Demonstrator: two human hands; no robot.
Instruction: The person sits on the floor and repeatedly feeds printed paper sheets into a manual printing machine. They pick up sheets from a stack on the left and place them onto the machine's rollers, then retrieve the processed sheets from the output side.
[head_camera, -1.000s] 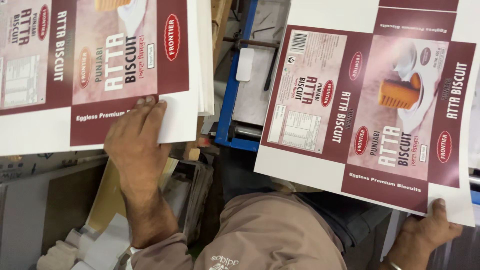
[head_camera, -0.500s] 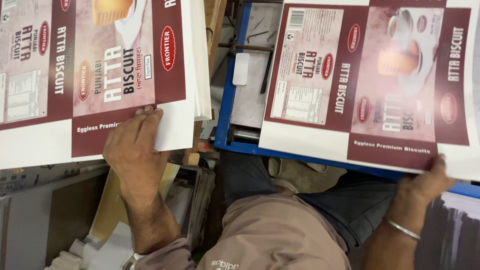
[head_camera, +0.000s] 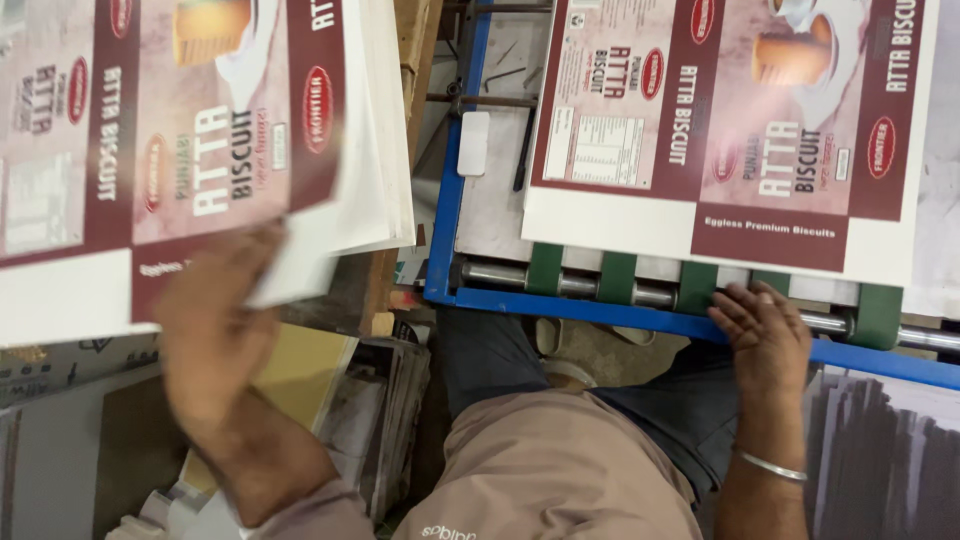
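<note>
Blue-framed feed table (head_camera: 560, 300), steel rollers (head_camera: 585, 283), green belts (head_camera: 545, 268)

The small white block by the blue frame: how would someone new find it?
Start at the blue machine frame right of the sheet stack. Just inside its upright rail, on the grey bed, sits the small white block. It is plain, rounded and unprinted, unlike the maroon printed sheet beside it.

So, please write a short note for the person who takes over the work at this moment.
Left hand: lifting the near edge of the top printed sheet on the stack at left; its grip is blurred.
Right hand: open, flat on the green belts at the blue frame.
Done: one printed carton sheet lies on the feed table.
Left: the rest of the stack.
</note>
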